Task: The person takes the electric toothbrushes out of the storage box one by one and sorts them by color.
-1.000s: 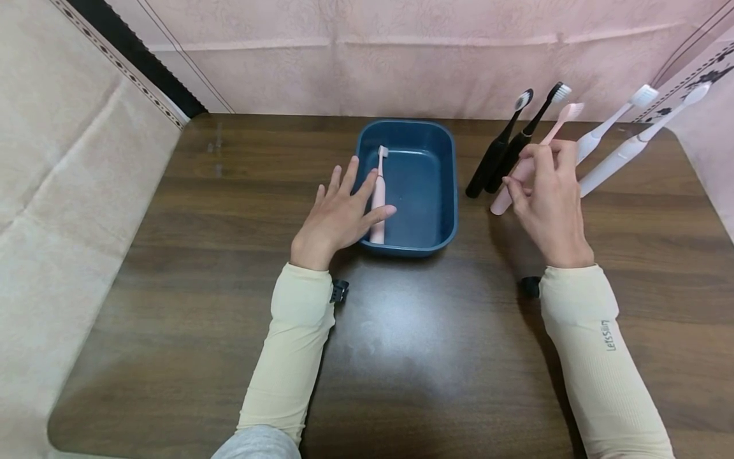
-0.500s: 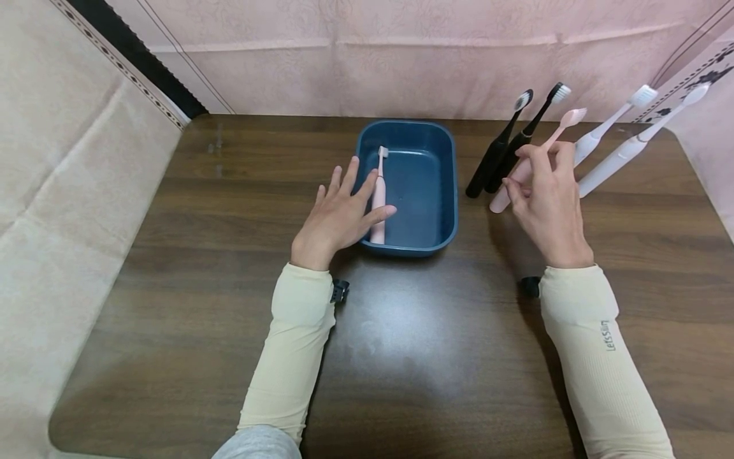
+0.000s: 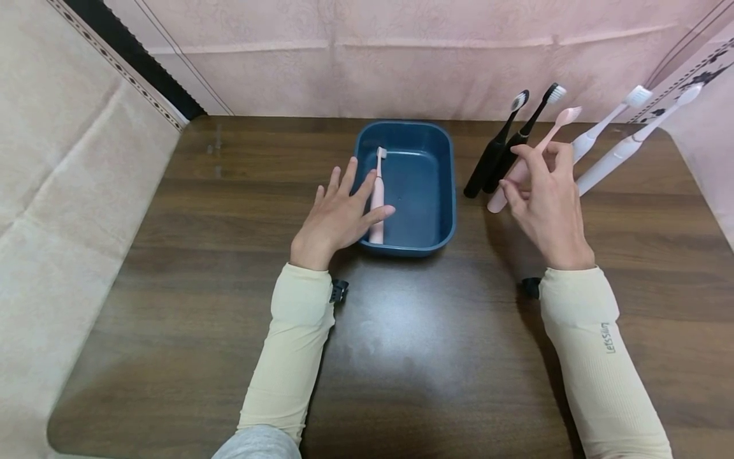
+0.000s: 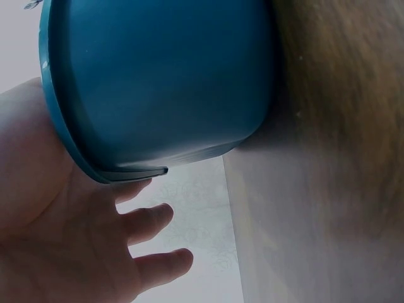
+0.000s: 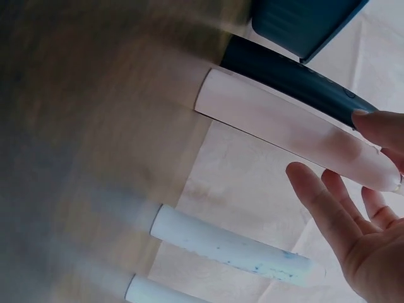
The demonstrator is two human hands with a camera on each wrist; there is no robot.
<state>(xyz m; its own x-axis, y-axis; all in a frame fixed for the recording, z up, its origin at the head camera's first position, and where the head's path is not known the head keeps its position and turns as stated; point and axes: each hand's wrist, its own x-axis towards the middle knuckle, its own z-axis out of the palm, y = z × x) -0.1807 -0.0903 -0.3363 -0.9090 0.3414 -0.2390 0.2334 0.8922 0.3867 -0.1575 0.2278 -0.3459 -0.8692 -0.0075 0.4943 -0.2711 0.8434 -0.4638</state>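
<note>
With thumb and fingers my right hand (image 3: 550,207) holds a pink electric toothbrush (image 3: 518,175) near the top of its handle. It stands upright, its base at the tabletop in the right wrist view, where the pink handle (image 5: 284,120) shows large. My left hand (image 3: 332,223) lies over the left rim of a blue plastic bin (image 3: 455,191), fingers spread, thumb reaching over the inside. A second pink electric toothbrush (image 3: 378,194) lies along the bin's left wall, partly hidden by that hand. The left wrist view shows the bin's outer wall (image 4: 164,76) and the fingers beyond it.
Two black electric toothbrushes (image 3: 489,164) stand just left of the held one. Two white electric toothbrushes (image 3: 610,167) stand to its right, partly behind the right hand. The wooden table (image 3: 401,357) ends at a pink cloth backdrop (image 3: 447,76).
In my right hand the pink toothbrush has turned about its length, so its head now shows its smooth back instead of bristles. My left hand and the bin stay put.
</note>
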